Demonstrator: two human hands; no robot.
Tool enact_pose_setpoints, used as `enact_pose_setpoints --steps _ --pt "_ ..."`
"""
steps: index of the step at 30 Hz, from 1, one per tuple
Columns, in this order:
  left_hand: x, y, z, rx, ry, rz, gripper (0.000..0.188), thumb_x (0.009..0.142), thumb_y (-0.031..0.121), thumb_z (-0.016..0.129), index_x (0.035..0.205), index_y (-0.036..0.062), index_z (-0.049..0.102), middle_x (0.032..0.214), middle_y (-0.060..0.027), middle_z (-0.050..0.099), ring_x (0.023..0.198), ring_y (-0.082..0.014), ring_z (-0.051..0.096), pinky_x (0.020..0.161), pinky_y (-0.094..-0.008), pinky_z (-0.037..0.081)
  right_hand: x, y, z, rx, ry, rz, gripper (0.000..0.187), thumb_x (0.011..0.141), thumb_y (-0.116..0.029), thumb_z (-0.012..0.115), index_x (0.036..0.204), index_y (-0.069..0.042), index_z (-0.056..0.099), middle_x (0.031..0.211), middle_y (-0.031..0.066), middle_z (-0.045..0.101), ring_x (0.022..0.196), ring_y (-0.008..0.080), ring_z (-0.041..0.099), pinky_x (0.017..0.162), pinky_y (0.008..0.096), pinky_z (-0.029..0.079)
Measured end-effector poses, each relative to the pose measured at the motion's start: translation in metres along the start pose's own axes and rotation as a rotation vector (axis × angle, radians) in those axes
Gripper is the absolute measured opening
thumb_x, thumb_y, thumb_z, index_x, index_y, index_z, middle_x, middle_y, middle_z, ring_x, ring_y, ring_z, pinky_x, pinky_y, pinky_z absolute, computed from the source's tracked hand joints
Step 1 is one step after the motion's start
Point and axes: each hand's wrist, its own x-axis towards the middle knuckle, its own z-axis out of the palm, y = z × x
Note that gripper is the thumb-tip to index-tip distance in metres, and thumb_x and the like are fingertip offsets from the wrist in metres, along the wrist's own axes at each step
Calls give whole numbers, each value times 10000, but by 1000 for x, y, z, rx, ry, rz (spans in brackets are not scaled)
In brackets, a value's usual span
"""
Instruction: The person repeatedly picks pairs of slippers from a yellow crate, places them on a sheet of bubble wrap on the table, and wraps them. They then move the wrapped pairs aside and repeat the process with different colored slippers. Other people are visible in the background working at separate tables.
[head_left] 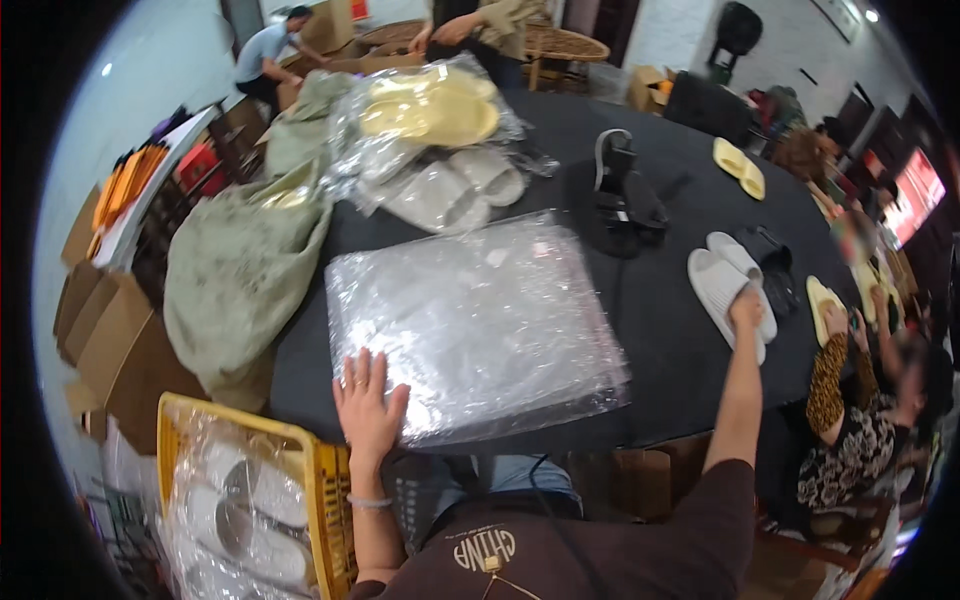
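My left hand (367,408) lies flat with its fingers spread on the near left corner of a stack of clear plastic bags (470,330). Stretched out to the right, my right hand (747,308) grips a pair of light grey slide slippers (712,283) on the black-covered table (655,365). Its fingertips are partly hidden at the strap. Just beyond that pair sits a black slipper (772,262). Beyond the bags are bagged yellow slippers (432,108) and bagged grey slippers (435,197).
Black slippers (625,200) and a yellow pair (739,168) rest farther back. A green sack (240,280) leans at the table's left edge. Below it, a yellow crate (325,500) holds bagged slippers. At right, a co-worker's hand (835,322) touches a yellow slipper (822,303).
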Motion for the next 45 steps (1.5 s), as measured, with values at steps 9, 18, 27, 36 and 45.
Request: enact_pose_setpoints --steps 9,18,27,36,45 --pt "0 -9 -8 -127 -34 35 573 866 441 583 1324 105 507 1460 -137 370 1375 -351 273 1107 -520 185 -144 -108 -109 706 -192 -602 496 916 -155 536 1362 15 403 1318 201 483 1194 312 499 1011 377 373" --pt "-4 -31 -15 -353 115 -125 597 889 334 600 1368 28 417 1446 -220 350 1371 -390 269 1100 -507 231 -245 -197 -104 572 -873 -651 712 910 -344 568 1407 77 280 1377 301 405 1232 393 462 1008 402 376" --pt "1 -29 5 -470 155 -165 631 895 312 597 1357 -59 380 1429 -294 326 1338 -417 313 1102 -458 249 -272 -215 -76 607 -658 -847 733 889 -276 564 1429 72 209 1392 313 357 1282 446 352 1081 446 251" --pt "3 -38 -4 -552 118 -92 604 822 213 687 1312 -52 452 1446 -287 299 1326 -395 341 1082 -441 299 -293 -235 -109 492 -316 -979 653 866 -171 577 1422 6 284 1472 263 238 1333 427 264 1100 488 208" --pt "-8 8 -21 -170 168 77 486 883 284 596 1299 50 506 1424 -187 398 1336 -354 351 1076 -510 278 -324 -252 -145 430 -197 -1359 526 884 -237 580 1338 -12 438 1460 235 284 1319 401 298 1081 510 230"
